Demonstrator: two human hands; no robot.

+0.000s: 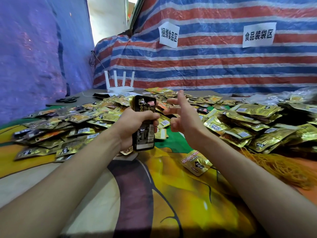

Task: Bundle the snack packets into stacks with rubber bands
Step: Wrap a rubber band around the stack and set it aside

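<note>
My left hand grips an upright stack of black snack packets above the table, fingers wrapped round its middle. Just to its right my right hand hovers with fingers spread and partly curled; whether a rubber band is stretched over them I cannot tell. A broad heap of gold and black snack packets covers the table behind and to both sides. A pile of yellow rubber bands lies at the right. One gold packet lies alone near my right forearm.
A colourful printed cloth covers the near table. A white router and black scissors sit at the back left. Striped tarpaulin with two paper signs hangs behind; blue tarpaulin stands at the left.
</note>
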